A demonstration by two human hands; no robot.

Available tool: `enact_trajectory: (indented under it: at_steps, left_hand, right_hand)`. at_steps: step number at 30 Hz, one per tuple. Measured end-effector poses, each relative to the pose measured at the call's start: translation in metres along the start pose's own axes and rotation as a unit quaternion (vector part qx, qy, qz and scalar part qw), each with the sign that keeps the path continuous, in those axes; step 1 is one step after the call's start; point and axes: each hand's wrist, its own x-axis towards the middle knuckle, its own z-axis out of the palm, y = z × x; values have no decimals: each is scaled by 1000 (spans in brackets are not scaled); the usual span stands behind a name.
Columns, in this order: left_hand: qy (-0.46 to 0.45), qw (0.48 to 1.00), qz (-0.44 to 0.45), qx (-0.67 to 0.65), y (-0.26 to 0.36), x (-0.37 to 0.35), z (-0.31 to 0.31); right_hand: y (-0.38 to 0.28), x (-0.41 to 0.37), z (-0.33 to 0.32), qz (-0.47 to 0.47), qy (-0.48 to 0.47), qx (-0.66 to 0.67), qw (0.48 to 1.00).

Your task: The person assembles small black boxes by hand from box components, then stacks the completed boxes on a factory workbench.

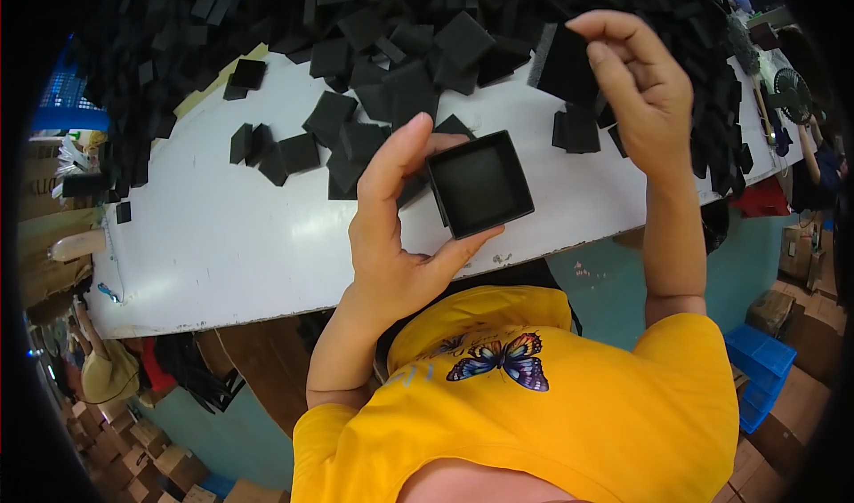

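Note:
My left hand grips a small black square box, tilted so its hollow inside faces me. The thumb presses the lower edge and the fingers reach round the far side. Up and to the right, my right hand pinches a black foam square by its upper right corner, between thumb and fingertips. The foam square is apart from the box. Loose black foam pieces lie on the white table behind the box, and a few more sit just below my right hand.
A big heap of black foam blocks covers the far side of the white table. A small fan stands at the far right. Blue plastic crates and cardboard boxes are on the floor. Another person is at the right edge.

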Motion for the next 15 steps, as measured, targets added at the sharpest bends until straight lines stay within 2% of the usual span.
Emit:
enact_trajectory:
  at_steps: [3,4,7,10,13,15]
  left_hand:
    - [-5,1000,2,-2,-1,0,-1]
    - [1,1000,2,9,-1,-1,-1]
    - [10,1000,-11,27,0,-6,-2]
    - [26,999,-15,27,0,-8,-3]
    - [45,999,1,0,0,-9,2]
    - [40,999,28,-12,-5,-4,2]
  right_hand:
    - [-31,7,12,-32,-106,187,976]
    - [-41,5,17,5,-131,204,970]
    - [-62,12,30,-97,-168,16,981]
    - [-66,2,34,-76,-138,19,987]
    - [-73,3,26,-89,-190,-6,978]
    - [-72,5,28,-129,-200,-23,971]
